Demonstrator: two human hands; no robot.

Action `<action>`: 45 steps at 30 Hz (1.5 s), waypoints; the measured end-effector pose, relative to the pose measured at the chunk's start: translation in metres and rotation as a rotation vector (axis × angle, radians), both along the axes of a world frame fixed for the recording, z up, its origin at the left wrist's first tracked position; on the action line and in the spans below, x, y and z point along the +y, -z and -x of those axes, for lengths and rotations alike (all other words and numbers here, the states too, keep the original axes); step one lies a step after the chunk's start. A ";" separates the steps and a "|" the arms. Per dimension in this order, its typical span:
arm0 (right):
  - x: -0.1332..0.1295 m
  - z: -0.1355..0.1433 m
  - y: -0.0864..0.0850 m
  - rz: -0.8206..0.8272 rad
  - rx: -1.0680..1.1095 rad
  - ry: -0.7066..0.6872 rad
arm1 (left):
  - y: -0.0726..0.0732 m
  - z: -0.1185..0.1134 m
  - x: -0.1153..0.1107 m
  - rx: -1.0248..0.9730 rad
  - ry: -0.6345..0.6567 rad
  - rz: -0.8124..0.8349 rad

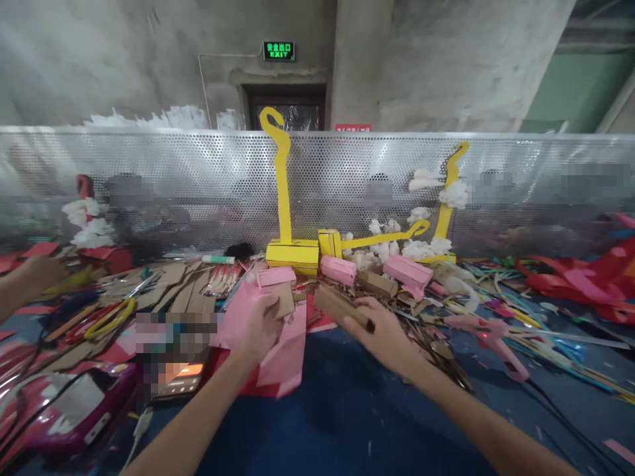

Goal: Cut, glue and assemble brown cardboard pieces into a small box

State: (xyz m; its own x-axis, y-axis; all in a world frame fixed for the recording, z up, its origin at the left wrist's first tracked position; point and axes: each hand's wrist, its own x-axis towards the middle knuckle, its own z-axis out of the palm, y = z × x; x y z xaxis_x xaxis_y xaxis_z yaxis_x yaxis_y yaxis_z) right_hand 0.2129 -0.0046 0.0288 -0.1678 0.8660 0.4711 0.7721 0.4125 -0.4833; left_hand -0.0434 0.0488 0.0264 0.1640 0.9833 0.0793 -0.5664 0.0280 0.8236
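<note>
My left hand (262, 327) pinches a small flat piece of brown cardboard (285, 301) above pink paper (284, 360). In my right hand (380, 334) is a long folded cardboard tube (340, 307), held at its near end, where a dark opening shows. Just behind the hands lie pink paper-covered blocks (338, 270), another pink block (407, 274) and a brown cardboard block (377, 283). Farther back stands a yellow box with a tall hooked strip (282, 192). Beside it, a second yellow hooked piece (330, 242) lies on its side.
A pink glue gun (491, 337) with a black cable lies at right. Cardboard strips (176, 284), yellow-handled scissors (112, 318) and a purple case (84, 413) are at left. A perforated metal screen (213, 185) rises behind. Another person's hand (37, 271) reaches in at far left.
</note>
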 end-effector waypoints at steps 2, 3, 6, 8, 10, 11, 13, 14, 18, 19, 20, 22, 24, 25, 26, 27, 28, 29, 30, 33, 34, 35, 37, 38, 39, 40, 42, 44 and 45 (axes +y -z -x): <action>-0.019 0.007 0.005 0.019 -0.008 -0.041 | 0.001 -0.004 -0.005 0.109 -0.042 -0.067; -0.027 0.010 0.008 0.068 -0.015 -0.082 | 0.001 -0.007 -0.008 0.166 -0.064 -0.107; -0.042 0.012 0.008 0.263 -0.014 -0.285 | -0.003 -0.013 -0.017 0.330 -0.111 -0.223; -0.044 0.008 0.005 0.338 -0.002 -0.392 | -0.006 -0.018 -0.022 0.424 -0.118 -0.282; -0.042 0.002 0.004 0.345 0.012 -0.433 | -0.008 -0.022 -0.027 0.500 -0.124 -0.325; -0.041 0.000 0.005 0.332 0.024 -0.433 | -0.009 -0.023 -0.030 0.548 -0.131 -0.361; -0.038 -0.002 0.007 0.302 0.043 -0.409 | -0.008 -0.027 -0.035 0.648 -0.143 -0.439; -0.036 -0.002 0.009 0.290 0.043 -0.389 | -0.007 -0.029 -0.037 0.695 -0.142 -0.480; -0.031 0.002 0.017 0.226 0.009 -0.292 | -0.003 -0.033 -0.045 0.779 -0.079 -0.574; -0.029 0.002 0.019 0.203 0.009 -0.271 | -0.002 -0.034 -0.046 0.790 -0.066 -0.587; -0.027 0.002 0.020 0.181 0.011 -0.255 | -0.001 -0.034 -0.047 0.805 -0.062 -0.602; -0.023 0.001 0.023 0.144 0.014 -0.238 | 0.001 -0.034 -0.048 0.863 -0.071 -0.649; -0.020 -0.001 0.025 0.113 0.004 -0.241 | 0.001 -0.034 -0.048 0.951 -0.102 -0.720; -0.020 -0.001 0.026 0.101 -0.002 -0.247 | 0.000 -0.034 -0.049 0.999 -0.124 -0.754; -0.020 -0.001 0.027 0.092 -0.008 -0.253 | -0.001 -0.034 -0.049 1.044 -0.146 -0.783; -0.021 -0.002 0.027 0.084 -0.013 -0.258 | -0.001 -0.034 -0.050 1.079 -0.164 -0.804; -0.022 -0.001 0.027 0.079 -0.017 -0.264 | -0.002 -0.034 -0.051 1.100 -0.175 -0.813; -0.023 -0.001 0.027 0.076 -0.019 -0.268 | -0.002 -0.034 -0.051 1.103 -0.180 -0.814; -0.024 0.000 0.027 0.076 -0.021 -0.271 | -0.002 -0.034 -0.052 1.089 -0.181 -0.810; -0.028 0.001 0.023 0.067 -0.024 -0.250 | -0.001 -0.034 -0.052 1.002 -0.156 -0.789; -0.028 0.000 0.021 0.059 -0.025 -0.233 | 0.000 -0.034 -0.051 0.990 -0.145 -0.788; -0.027 -0.002 0.019 0.050 -0.033 -0.209 | 0.000 -0.034 -0.050 0.992 -0.137 -0.794; -0.025 -0.008 0.014 0.035 -0.062 -0.151 | 0.001 -0.033 -0.049 1.028 -0.125 -0.808; -0.023 -0.013 0.011 0.030 -0.083 -0.117 | 0.001 -0.032 -0.049 1.049 -0.119 -0.814; -0.022 -0.019 0.008 0.025 -0.097 -0.084 | 0.001 -0.031 -0.049 1.065 -0.108 -0.815; -0.020 -0.026 0.006 0.023 -0.108 -0.053 | 0.001 -0.031 -0.049 1.075 -0.097 -0.812; -0.018 -0.040 0.004 0.039 -0.128 -0.008 | 0.002 -0.030 -0.049 1.078 -0.090 -0.799; -0.017 -0.053 0.004 0.127 -0.184 0.002 | 0.003 -0.031 -0.048 1.046 -0.113 -0.773; -0.016 -0.058 0.005 0.178 -0.215 0.001 | 0.004 -0.031 -0.047 1.014 -0.122 -0.747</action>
State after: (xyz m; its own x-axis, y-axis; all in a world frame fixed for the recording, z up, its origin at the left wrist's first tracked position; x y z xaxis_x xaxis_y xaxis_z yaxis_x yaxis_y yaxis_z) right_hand 0.2711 -0.0210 0.0234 -0.2468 0.9322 0.2648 0.8653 0.3350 -0.3730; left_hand -0.0124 0.0017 0.0228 0.3877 0.7662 0.5125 0.3607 -0.6377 0.6806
